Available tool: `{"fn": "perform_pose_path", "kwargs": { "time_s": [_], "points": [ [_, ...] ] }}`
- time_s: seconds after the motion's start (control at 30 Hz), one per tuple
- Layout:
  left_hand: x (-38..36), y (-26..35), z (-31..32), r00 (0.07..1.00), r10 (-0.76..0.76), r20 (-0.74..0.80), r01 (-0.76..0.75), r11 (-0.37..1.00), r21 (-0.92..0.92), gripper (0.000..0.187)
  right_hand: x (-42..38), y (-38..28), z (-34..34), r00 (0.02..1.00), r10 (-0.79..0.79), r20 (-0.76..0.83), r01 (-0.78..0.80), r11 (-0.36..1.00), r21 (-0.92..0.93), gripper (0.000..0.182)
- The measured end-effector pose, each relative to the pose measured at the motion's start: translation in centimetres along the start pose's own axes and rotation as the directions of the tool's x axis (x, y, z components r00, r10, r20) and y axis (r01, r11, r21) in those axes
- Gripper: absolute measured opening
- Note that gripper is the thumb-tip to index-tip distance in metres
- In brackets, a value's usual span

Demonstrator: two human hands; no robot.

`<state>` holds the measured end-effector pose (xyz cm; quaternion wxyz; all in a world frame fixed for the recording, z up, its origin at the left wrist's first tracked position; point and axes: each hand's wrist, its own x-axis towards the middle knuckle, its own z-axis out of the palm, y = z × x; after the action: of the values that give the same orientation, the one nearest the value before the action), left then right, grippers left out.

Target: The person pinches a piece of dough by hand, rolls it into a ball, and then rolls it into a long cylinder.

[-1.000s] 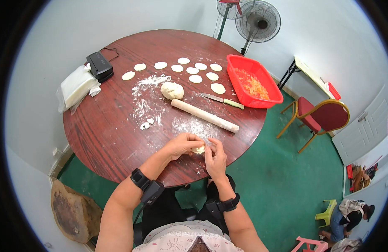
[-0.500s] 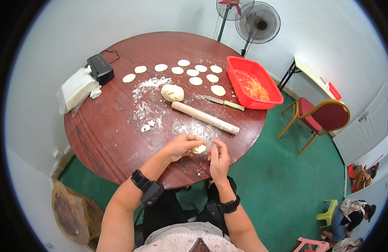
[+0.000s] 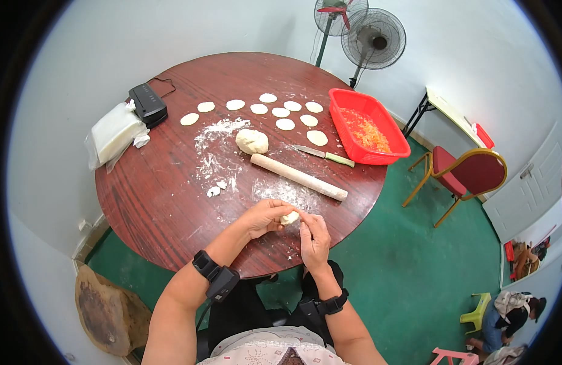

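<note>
My left hand pinches a small piece of dough over the near edge of the table. From the other side, the fingers of my right hand close in on the same piece. Just beyond my hands a wooden rolling pin lies at a slant on floured wood. A larger lump of dough rests by its far end. Several flat round dough wrappers are spread across the far half of the table.
On the round table a knife with a green handle lies beside a red basket of orange shredded filling. A black appliance and a plastic bag stand at the left. A chair is off to the right; a person crouches beyond.
My right hand has come in to the small piece of dough, its fingers now curled at it. The left hand keeps its pinch. The view has shifted slightly.
</note>
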<state>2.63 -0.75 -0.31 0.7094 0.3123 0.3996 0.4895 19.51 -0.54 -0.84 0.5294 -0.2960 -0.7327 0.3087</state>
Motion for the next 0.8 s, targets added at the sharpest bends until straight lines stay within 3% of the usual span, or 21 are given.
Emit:
{"fn": "perform_pose_path", "kwargs": {
  "time_s": [0.2, 0.4, 0.6, 0.7, 0.8],
  "points": [
    [0.2, -0.2, -0.4, 1.000, 0.003, 0.021, -0.004, 1.000, 0.009, 0.014, -0.3, 0.7, 0.2, 0.999, -0.052, 0.018, 0.053, 0.995, -0.079, 0.022],
    [-0.1, 0.1, 0.0, 1.000, -0.010, 0.025, 0.010, 1.000, 0.022, 0.014, -0.3, 0.1, 0.0, 0.989, 0.145, 0.000, -0.144, 0.981, 0.130, 0.025],
    [0.3, -0.3, -0.4, 1.000, 0.002, 0.027, -0.003, 1.000, 0.020, 0.016, 0.2, 1.1, -0.3, 0.995, -0.041, 0.092, 0.036, 0.998, 0.058, 0.029],
    [0.2, -0.1, -0.3, 0.999, -0.022, 0.033, 0.024, 0.998, -0.060, 0.017, -0.3, 1.0, -0.2, 0.978, 0.210, 0.008, -0.208, 0.961, 0.183, 0.026],
    [0.2, 0.2, -1.1, 0.995, -0.011, 0.095, 0.036, 0.963, -0.268, 0.019, -0.8, 2.1, -0.1, 0.958, 0.284, -0.037, -0.267, 0.933, 0.240, 0.023]
  ]
}}
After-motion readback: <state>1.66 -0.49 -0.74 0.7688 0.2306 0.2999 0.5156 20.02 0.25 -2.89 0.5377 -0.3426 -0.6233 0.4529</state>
